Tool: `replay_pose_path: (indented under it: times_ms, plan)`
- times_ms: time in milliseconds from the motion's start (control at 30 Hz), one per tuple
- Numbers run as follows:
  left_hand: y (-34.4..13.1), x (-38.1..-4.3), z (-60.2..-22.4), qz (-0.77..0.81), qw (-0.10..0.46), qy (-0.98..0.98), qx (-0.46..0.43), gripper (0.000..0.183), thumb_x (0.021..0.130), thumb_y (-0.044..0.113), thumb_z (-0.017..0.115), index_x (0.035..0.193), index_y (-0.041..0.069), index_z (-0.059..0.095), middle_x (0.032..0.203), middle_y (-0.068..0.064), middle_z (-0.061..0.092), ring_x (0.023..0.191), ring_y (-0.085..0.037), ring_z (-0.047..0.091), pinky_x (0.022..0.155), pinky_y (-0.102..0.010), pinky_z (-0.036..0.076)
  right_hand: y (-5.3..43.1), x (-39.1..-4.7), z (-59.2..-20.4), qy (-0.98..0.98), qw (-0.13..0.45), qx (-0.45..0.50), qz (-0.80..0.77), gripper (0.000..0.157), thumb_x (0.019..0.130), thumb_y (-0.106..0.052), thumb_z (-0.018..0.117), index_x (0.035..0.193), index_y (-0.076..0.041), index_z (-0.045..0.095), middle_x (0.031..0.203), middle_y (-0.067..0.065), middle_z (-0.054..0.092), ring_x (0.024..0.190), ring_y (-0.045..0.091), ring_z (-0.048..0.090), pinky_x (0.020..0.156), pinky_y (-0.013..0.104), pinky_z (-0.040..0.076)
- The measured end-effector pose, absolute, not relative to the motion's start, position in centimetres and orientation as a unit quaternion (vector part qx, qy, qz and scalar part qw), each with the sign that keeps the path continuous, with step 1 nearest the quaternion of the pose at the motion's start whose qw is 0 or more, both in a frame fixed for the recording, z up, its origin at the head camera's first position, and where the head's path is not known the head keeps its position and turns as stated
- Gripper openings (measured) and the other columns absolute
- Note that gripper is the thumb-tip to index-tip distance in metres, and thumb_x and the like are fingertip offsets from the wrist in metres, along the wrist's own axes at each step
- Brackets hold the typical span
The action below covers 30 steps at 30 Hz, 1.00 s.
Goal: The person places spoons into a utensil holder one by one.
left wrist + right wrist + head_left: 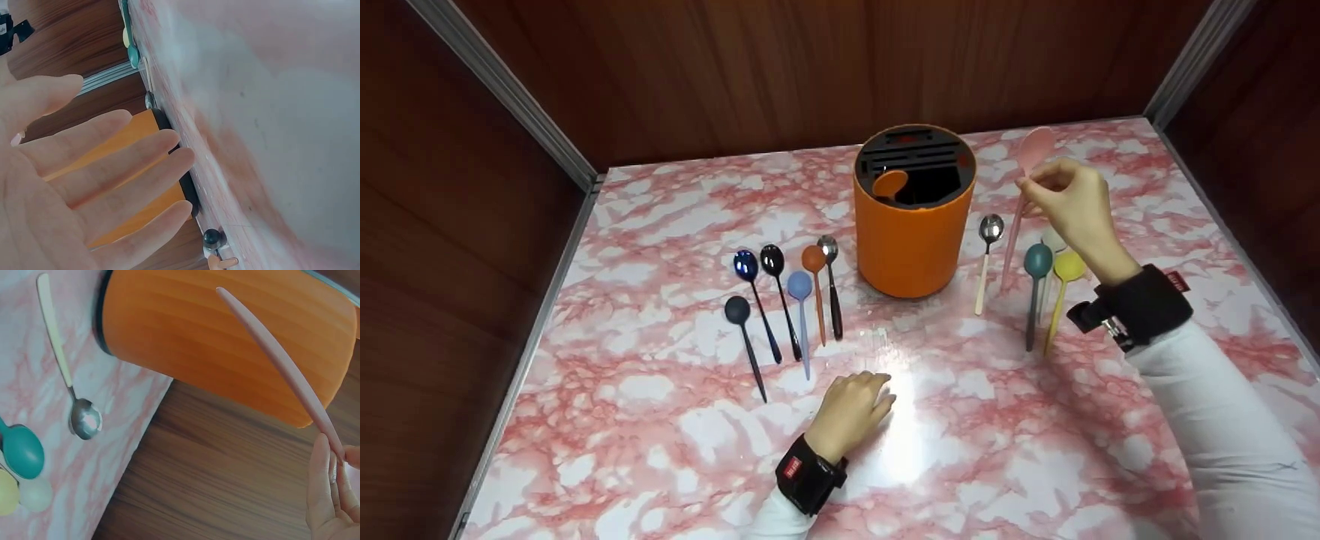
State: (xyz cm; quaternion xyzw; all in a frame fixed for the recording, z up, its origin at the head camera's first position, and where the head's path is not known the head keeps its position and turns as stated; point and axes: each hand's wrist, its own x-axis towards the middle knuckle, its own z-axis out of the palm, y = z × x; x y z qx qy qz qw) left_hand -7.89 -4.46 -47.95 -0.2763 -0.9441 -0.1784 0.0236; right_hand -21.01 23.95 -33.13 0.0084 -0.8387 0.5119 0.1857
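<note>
My right hand (1069,199) pinches a pink spoon (1024,195) near its bowl, lifted off the table to the right of the orange holder (913,225); in the right wrist view the pink spoon (281,365) crosses in front of the orange holder (225,343), held by my fingers (326,489). An orange spoon (889,184) stands inside the holder. My left hand (851,409) rests flat on the marble table (660,420), fingers straight (112,169), holding nothing.
Left of the holder lie several spoons (780,296) in black, blue and orange. Right of it lie a steel spoon with a cream handle (986,259), a teal spoon (1035,289) and a yellow spoon (1061,292). Wooden walls enclose the table.
</note>
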Motion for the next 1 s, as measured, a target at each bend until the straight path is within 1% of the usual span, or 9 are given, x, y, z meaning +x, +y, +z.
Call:
replay_pose_path:
  times_ms: [200,433,567,767,1000]
  plan:
    - [-4.5,-7.9,-48.0,-0.183,0.029,-0.943,-0.277,0.028,0.087,0.025,0.053,0.105,0.006,0.062,0.096,-0.007,0.064,0.087,-0.020,0.060,0.073,-0.033,0.047,23.4,-21.2,-31.9,-0.836,0.190,0.019,0.515,0.011,0.079,-0.013,0.065,0.078,-0.003,0.060,0.062,-0.013,0.057,0.050,-0.001,0.055,0.048,0.011,0.046]
    - [-4.5,-7.8,-48.0,-0.182,0.036,-0.943,-0.278,0.028,0.087,0.025,0.053,0.105,0.006,0.062,0.095,-0.006,0.064,0.085,-0.020,0.061,0.073,-0.032,0.047,22.8,-21.4,-30.6,-0.837,0.196,0.028,0.510,0.011,0.078,-0.015,0.066,0.078,-0.005,0.061,0.065,-0.013,0.057,0.056,0.000,0.055,0.051,0.009,0.045]
    - [-4.6,-7.8,-48.1,-0.183,0.038,-0.942,-0.277,0.028,0.087,0.026,0.053,0.104,0.006,0.062,0.095,-0.006,0.064,0.085,-0.020,0.061,0.072,-0.032,0.047,22.4,-21.5,-29.9,-0.831,0.196,0.041,0.518,0.011,0.079,-0.014,0.066,0.079,-0.005,0.060,0.067,-0.011,0.058,0.055,0.002,0.056,0.051,0.010,0.046]
    - [-4.7,-7.8,-48.0,-0.181,0.039,-0.943,-0.276,0.027,0.087,0.025,0.053,0.104,0.006,0.062,0.094,-0.007,0.064,0.084,-0.020,0.061,0.072,-0.032,0.047,21.7,-21.8,-28.3,-0.811,0.182,0.051,0.553,0.009,0.078,-0.011,0.066,0.077,-0.005,0.060,0.066,-0.007,0.060,0.050,0.003,0.057,0.049,0.013,0.048]
    - [-4.7,-7.7,-48.0,-0.181,0.042,-0.944,-0.274,0.026,0.086,0.024,0.054,0.103,0.006,0.062,0.092,-0.006,0.064,0.083,-0.020,0.061,0.070,-0.032,0.047,20.7,-22.4,-27.0,-0.813,0.180,0.054,0.552,0.007,0.077,-0.010,0.067,0.076,-0.008,0.060,0.063,-0.010,0.059,0.049,0.000,0.056,0.046,0.010,0.045]
